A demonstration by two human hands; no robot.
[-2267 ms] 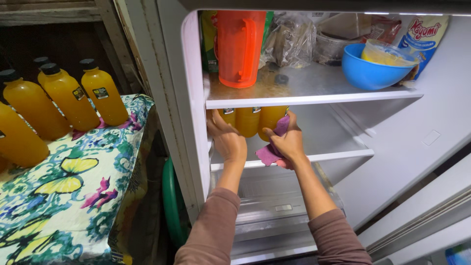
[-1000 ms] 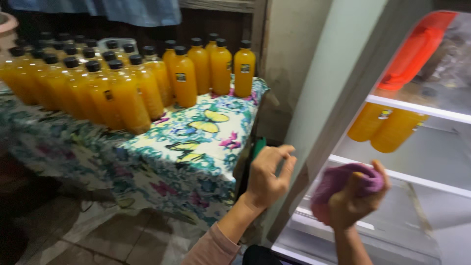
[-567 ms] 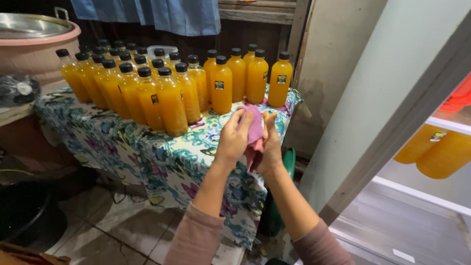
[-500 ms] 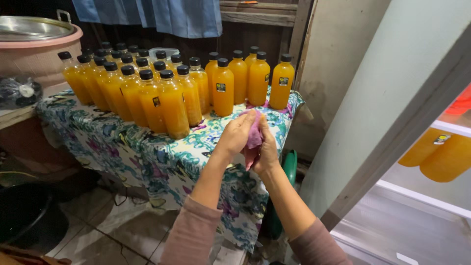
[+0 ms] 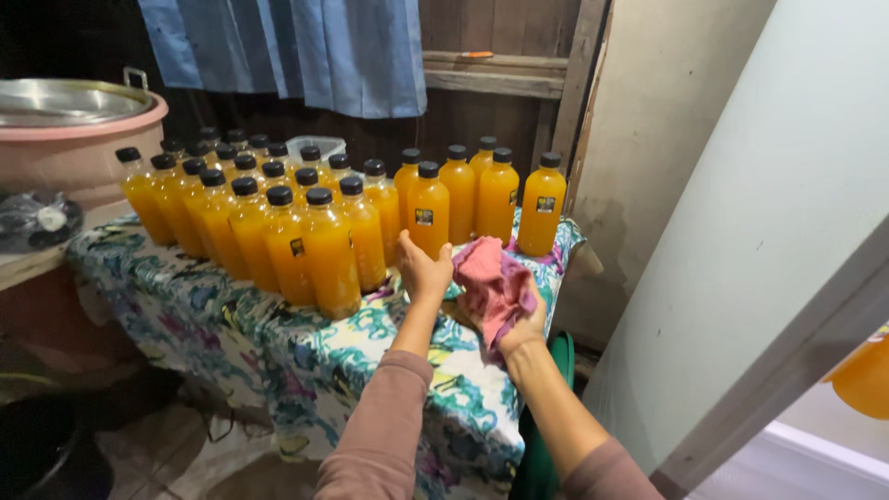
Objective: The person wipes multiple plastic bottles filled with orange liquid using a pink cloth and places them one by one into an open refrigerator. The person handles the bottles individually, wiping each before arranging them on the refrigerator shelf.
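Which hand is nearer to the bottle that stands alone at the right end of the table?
Right. The right hand, holding the pink cloth, is just below that bottle; the left hand is farther left.

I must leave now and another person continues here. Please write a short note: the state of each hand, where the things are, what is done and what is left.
Left hand: open, empty, reaching toward the orange bottle at the front of the table, close to it; contact cannot be told.
Right hand: shut on the pink cloth, held above the table edge.
Things: many capped orange bottles stand on the flowered tablecloth. At the far right edge, one more orange bottle shows, mostly cut off.
Done: that one bottle is off the table.
Left: the bottles on the table are not yet moved.
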